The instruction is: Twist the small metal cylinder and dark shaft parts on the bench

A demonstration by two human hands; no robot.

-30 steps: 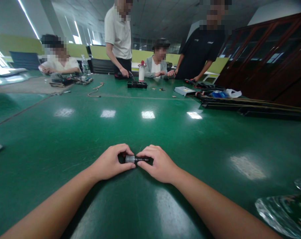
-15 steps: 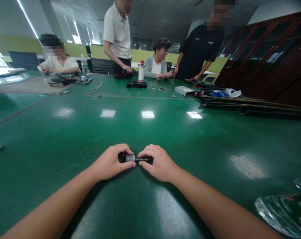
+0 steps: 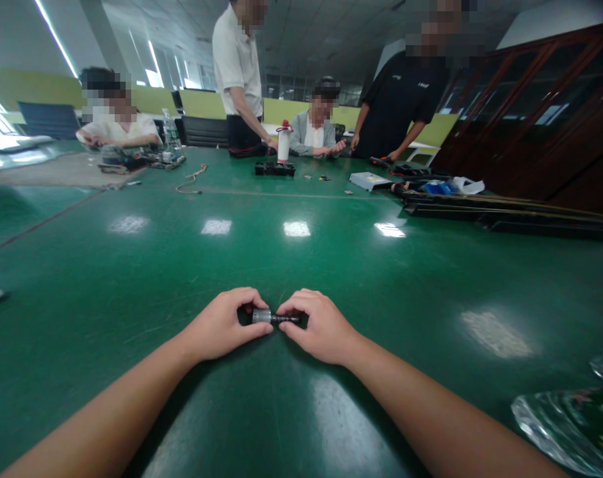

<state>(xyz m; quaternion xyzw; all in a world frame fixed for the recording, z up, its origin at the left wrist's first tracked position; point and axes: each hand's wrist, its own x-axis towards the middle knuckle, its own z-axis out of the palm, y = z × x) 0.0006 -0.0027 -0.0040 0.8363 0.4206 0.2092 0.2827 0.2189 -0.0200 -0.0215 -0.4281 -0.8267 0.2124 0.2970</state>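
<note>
Low over the green table [image 3: 261, 259], my left hand [image 3: 224, 326] is closed round a small silver metal cylinder [image 3: 262, 317], gripped between thumb and fingers. A thin, dark, ridged shaft [image 3: 287, 318] sticks out of the cylinder's right end, lying level. My right hand [image 3: 320, 325] is curled about that shaft, with thumb and forefinger closed on it near the cylinder. The shaft's far tip lies inside the right hand's curl. Whether the cylinder touches the tabletop, I cannot tell.
A clear plastic bottle [image 3: 565, 425] lies at the lower right. Farther off are a black tray-like part [image 3: 274, 169], a white bottle [image 3: 283, 145], a metal box [image 3: 368, 181] and long black bars [image 3: 511, 216]. Several people are round the far side.
My hands and the metal part stay almost still. Across the table, the standing person in white has shifted, an arm now reaching toward the white bottle.
</note>
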